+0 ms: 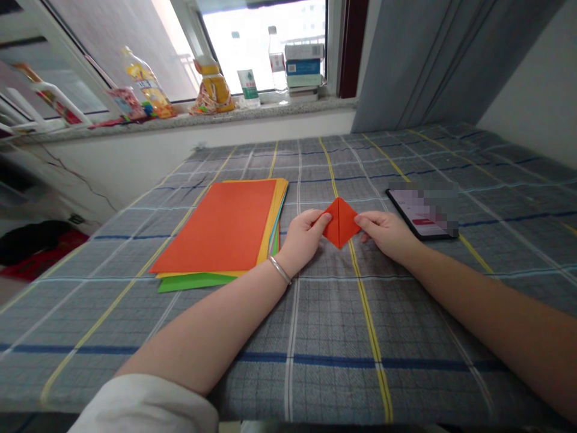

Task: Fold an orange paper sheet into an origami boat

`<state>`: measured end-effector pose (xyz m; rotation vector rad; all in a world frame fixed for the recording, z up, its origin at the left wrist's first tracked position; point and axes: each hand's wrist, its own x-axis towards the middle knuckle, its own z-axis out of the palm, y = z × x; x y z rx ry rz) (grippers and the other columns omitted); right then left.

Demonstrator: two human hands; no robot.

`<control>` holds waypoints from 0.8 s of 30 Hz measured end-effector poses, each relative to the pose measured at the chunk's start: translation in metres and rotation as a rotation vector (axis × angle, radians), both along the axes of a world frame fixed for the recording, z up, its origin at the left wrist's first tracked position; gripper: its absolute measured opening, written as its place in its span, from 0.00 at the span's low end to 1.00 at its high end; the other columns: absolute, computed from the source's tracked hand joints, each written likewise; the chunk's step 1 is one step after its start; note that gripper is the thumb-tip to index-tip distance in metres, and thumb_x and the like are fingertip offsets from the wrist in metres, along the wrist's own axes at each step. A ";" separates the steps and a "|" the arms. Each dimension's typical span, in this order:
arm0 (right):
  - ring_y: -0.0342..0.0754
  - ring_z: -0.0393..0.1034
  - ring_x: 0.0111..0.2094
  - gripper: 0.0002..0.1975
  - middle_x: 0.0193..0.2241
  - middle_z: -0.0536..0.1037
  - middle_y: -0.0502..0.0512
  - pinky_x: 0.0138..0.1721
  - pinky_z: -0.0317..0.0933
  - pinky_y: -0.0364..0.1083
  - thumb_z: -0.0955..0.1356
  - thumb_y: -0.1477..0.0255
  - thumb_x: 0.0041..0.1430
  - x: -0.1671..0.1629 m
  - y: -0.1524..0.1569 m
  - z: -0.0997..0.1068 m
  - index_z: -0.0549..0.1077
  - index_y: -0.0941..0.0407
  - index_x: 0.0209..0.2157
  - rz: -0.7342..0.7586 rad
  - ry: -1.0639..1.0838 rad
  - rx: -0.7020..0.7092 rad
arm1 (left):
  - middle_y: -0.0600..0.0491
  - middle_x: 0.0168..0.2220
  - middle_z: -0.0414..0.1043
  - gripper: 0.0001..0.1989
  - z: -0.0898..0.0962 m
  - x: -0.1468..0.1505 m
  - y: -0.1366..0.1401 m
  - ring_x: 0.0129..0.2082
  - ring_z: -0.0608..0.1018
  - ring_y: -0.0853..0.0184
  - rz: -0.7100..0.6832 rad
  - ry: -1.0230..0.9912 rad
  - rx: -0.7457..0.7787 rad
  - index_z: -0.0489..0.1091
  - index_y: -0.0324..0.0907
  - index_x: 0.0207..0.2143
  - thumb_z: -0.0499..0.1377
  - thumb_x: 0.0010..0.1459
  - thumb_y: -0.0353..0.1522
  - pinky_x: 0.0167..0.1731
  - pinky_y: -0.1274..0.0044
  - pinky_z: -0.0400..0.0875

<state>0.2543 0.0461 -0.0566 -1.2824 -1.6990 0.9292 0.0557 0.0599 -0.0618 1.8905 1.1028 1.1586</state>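
Note:
Between my two hands is a small folded piece of orange-red paper point(340, 224), diamond-shaped, with a crease running down its middle from top to bottom point. My left hand point(308, 231) pinches its left corner, thumb on top. At the right corner my right hand point(383, 231) pinches it the same way. The fingers behind the paper are hidden. A stack of coloured paper point(220, 225) lies left of my left hand, orange-red on top, with yellow and green sheets showing at the edges. To the right of my right hand lies a phone point(421, 213), its screen partly blurred.
A grey checked cloth point(324, 313) covers the table. Behind it, a windowsill point(288, 108) holds a yellow-labelled bottle point(146, 81), a yellow container point(211, 87), a cup point(248, 86), a clear bottle point(276, 63) and stacked boxes point(304, 66). A grey curtain point(406, 66) hangs at the right.

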 end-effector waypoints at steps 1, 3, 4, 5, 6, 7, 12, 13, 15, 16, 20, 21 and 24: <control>0.48 0.71 0.29 0.13 0.30 0.79 0.54 0.33 0.65 0.49 0.66 0.61 0.58 0.000 -0.001 0.001 0.78 0.54 0.32 -0.031 -0.018 0.052 | 0.54 0.28 0.70 0.16 0.001 -0.001 0.000 0.32 0.70 0.68 0.009 0.024 0.035 0.71 0.40 0.27 0.52 0.65 0.37 0.36 0.77 0.64; 0.51 0.74 0.38 0.10 0.38 0.81 0.55 0.39 0.68 0.50 0.67 0.65 0.57 -0.002 -0.004 0.001 0.78 0.53 0.37 -0.095 -0.017 0.160 | 0.53 0.29 0.71 0.15 0.003 -0.001 -0.002 0.34 0.71 0.67 0.007 0.063 0.112 0.73 0.40 0.29 0.53 0.66 0.37 0.38 0.76 0.65; 0.52 0.74 0.41 0.10 0.41 0.80 0.55 0.39 0.68 0.50 0.68 0.67 0.57 -0.003 -0.006 0.001 0.78 0.52 0.39 -0.121 -0.007 0.210 | 0.52 0.31 0.73 0.14 0.003 -0.001 -0.003 0.35 0.72 0.66 -0.006 0.068 0.156 0.74 0.41 0.32 0.53 0.66 0.36 0.40 0.75 0.66; 0.52 0.73 0.43 0.11 0.44 0.80 0.56 0.38 0.70 0.50 0.68 0.68 0.58 -0.003 -0.007 0.000 0.78 0.52 0.42 -0.134 -0.001 0.249 | 0.51 0.34 0.74 0.11 0.004 -0.001 -0.003 0.37 0.73 0.66 -0.028 0.067 0.199 0.75 0.41 0.35 0.54 0.65 0.34 0.42 0.75 0.66; 0.52 0.73 0.44 0.12 0.45 0.79 0.56 0.37 0.70 0.50 0.67 0.68 0.59 -0.004 -0.008 -0.001 0.77 0.51 0.44 -0.135 -0.002 0.281 | 0.51 0.37 0.75 0.09 0.004 -0.001 -0.004 0.40 0.74 0.66 -0.053 0.064 0.239 0.75 0.41 0.39 0.55 0.64 0.33 0.45 0.74 0.67; 0.52 0.74 0.44 0.12 0.45 0.79 0.56 0.35 0.71 0.49 0.67 0.69 0.59 -0.005 -0.008 -0.001 0.77 0.51 0.44 -0.125 -0.011 0.321 | 0.50 0.40 0.76 0.09 0.004 0.000 -0.004 0.43 0.74 0.66 -0.074 0.063 0.281 0.75 0.42 0.42 0.56 0.64 0.31 0.47 0.73 0.67; 0.52 0.75 0.42 0.10 0.40 0.81 0.54 0.34 0.71 0.49 0.67 0.73 0.59 -0.005 -0.010 -0.001 0.78 0.51 0.41 -0.091 -0.116 0.606 | 0.51 0.42 0.77 0.10 0.003 0.001 -0.005 0.44 0.75 0.66 -0.058 0.066 0.451 0.74 0.44 0.45 0.59 0.62 0.28 0.47 0.70 0.69; 0.52 0.75 0.42 0.09 0.39 0.82 0.54 0.32 0.71 0.48 0.68 0.73 0.59 -0.005 -0.010 0.000 0.78 0.51 0.40 -0.092 -0.137 0.641 | 0.51 0.41 0.77 0.09 0.003 0.002 -0.006 0.43 0.76 0.66 -0.046 0.067 0.469 0.74 0.44 0.44 0.59 0.61 0.28 0.46 0.70 0.70; 0.51 0.75 0.41 0.08 0.38 0.82 0.54 0.29 0.69 0.47 0.68 0.73 0.59 -0.005 -0.011 0.002 0.78 0.51 0.40 -0.101 -0.172 0.692 | 0.52 0.40 0.78 0.08 0.004 0.003 -0.007 0.42 0.76 0.66 -0.032 0.077 0.494 0.75 0.43 0.42 0.60 0.61 0.27 0.45 0.71 0.70; 0.50 0.75 0.39 0.07 0.38 0.82 0.53 0.29 0.69 0.47 0.69 0.73 0.59 -0.005 -0.012 0.003 0.78 0.51 0.39 -0.101 -0.185 0.718 | 0.52 0.40 0.78 0.07 0.004 0.003 -0.007 0.41 0.76 0.66 -0.028 0.082 0.505 0.75 0.43 0.41 0.60 0.60 0.27 0.44 0.71 0.71; 0.50 0.76 0.36 0.04 0.34 0.82 0.53 0.36 0.69 0.50 0.70 0.73 0.59 -0.007 -0.013 0.005 0.78 0.52 0.36 -0.086 -0.225 0.805 | 0.52 0.38 0.78 0.06 0.007 0.004 -0.010 0.40 0.77 0.67 -0.033 0.057 0.536 0.75 0.43 0.40 0.62 0.60 0.27 0.43 0.72 0.72; 0.50 0.76 0.36 0.04 0.34 0.82 0.53 0.36 0.69 0.50 0.70 0.73 0.59 -0.007 -0.013 0.005 0.78 0.52 0.36 -0.082 -0.230 0.816 | 0.52 0.38 0.78 0.05 0.007 0.005 -0.010 0.40 0.77 0.67 -0.042 0.042 0.543 0.75 0.42 0.39 0.62 0.60 0.28 0.42 0.73 0.72; 0.50 0.76 0.36 0.03 0.33 0.82 0.53 0.37 0.69 0.51 0.70 0.72 0.58 -0.007 -0.012 0.005 0.78 0.51 0.33 -0.070 -0.218 0.833 | 0.51 0.37 0.78 0.02 0.009 0.005 -0.012 0.40 0.78 0.68 -0.066 0.012 0.559 0.75 0.42 0.36 0.62 0.59 0.28 0.43 0.73 0.72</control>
